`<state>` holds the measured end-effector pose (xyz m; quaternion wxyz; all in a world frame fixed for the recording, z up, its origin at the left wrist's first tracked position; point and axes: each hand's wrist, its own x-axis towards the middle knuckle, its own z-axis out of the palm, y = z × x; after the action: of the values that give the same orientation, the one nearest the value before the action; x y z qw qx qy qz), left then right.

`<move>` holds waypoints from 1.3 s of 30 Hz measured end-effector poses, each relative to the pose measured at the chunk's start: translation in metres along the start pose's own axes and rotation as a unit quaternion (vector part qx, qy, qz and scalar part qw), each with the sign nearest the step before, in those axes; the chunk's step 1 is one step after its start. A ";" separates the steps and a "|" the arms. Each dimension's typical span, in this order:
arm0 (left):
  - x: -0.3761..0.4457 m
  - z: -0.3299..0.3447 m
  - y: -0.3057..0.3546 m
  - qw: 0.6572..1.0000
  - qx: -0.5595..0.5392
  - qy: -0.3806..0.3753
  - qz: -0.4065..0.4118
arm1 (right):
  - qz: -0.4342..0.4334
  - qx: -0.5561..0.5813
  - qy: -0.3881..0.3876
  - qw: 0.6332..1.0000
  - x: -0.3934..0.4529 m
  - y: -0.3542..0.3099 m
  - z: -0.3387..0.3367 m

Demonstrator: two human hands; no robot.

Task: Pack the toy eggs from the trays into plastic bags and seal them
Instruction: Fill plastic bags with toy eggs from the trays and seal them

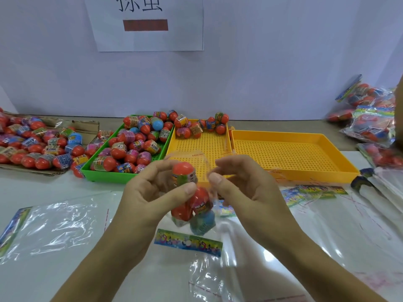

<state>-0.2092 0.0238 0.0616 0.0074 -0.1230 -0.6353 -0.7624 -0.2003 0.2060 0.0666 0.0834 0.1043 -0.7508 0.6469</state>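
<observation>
Your left hand [152,188] is pinching a red toy egg [183,173] between thumb and curled fingers at the mouth of a clear plastic bag [209,216], three eggs already inside. Your right hand [239,186] is pinching the bag's edge, holding it open above the white table [65,269]. Green tray [109,176] and yellow trays [294,153] are sitting behind.

You face a pale lavender-white wall [272,62] in even, soft light. A white paper sign [148,40] hangs on it, with dark characters cut off at the top and a red-brown bar below. The counter [54,184] under you is glossy white, meeting the wall.
</observation>
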 end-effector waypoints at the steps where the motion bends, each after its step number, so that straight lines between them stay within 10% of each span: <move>1: 0.000 0.000 0.000 1.000 0.003 0.002 0.005 | -0.020 -0.021 0.021 0.999 -0.001 -0.001 0.001; 6: 0.001 -0.003 0.000 1.000 0.011 0.002 0.023 | -0.099 -0.111 0.025 0.989 -0.005 -0.004 0.002; 18: 0.001 -0.001 0.007 0.999 -0.031 0.006 0.000 | 0.008 0.101 0.002 0.995 0.000 -0.002 0.001; 28: -0.002 0.001 0.009 0.997 0.008 0.078 0.013 | 0.049 -0.009 -0.103 0.993 -0.004 -0.002 0.003; 39: 0.000 0.002 0.008 0.998 0.007 0.012 -0.054 | 0.022 0.078 -0.019 0.997 0.000 -0.005 0.000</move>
<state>-0.2072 0.0245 0.0699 -0.0252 -0.0793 -0.6459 -0.7589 -0.1991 0.2054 0.0710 0.0468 0.1065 -0.7018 0.7028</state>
